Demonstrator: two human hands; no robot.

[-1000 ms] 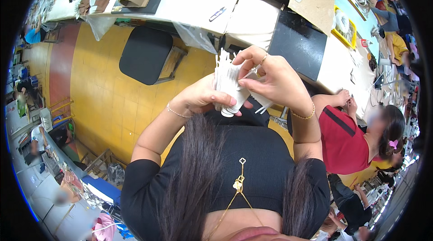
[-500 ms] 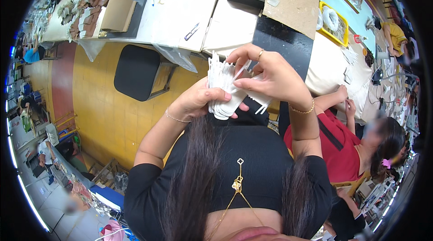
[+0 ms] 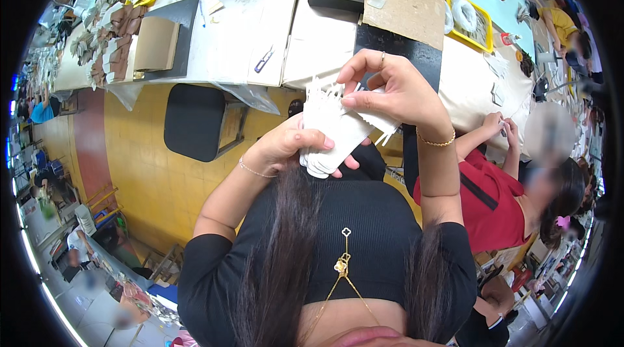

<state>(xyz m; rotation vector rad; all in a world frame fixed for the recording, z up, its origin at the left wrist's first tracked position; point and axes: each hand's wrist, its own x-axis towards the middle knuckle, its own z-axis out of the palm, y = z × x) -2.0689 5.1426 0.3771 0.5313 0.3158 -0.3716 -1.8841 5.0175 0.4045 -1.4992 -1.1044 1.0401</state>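
Observation:
A stack of thin white cut pieces [image 3: 323, 127] with narrow strips at the far end is held in front of my chest. My left hand [image 3: 288, 143] grips the stack, its thumb lying across the top and fingertips showing beneath the near right side. At the stack's far right, my right hand [image 3: 393, 95] pinches a narrow strip between thumb and forefinger. More white pieces [image 3: 382, 123] hang below the right palm, fanned out to the right; whether the right hand's other fingers hold them I cannot tell.
A white-covered table [image 3: 253, 35] stretches ahead, with a purple cutter [image 3: 264, 60], a brown block [image 3: 156, 45], a brown board [image 3: 409, 12] and a yellow tray [image 3: 469, 21]. A black stool [image 3: 195, 121] stands left. At the right, a person in red [image 3: 491, 201] works close by.
My right hand has moved slightly right, its fingers bending closer on a strip. The stack has spread, showing more of a piece's flat face. The view has shifted a little.

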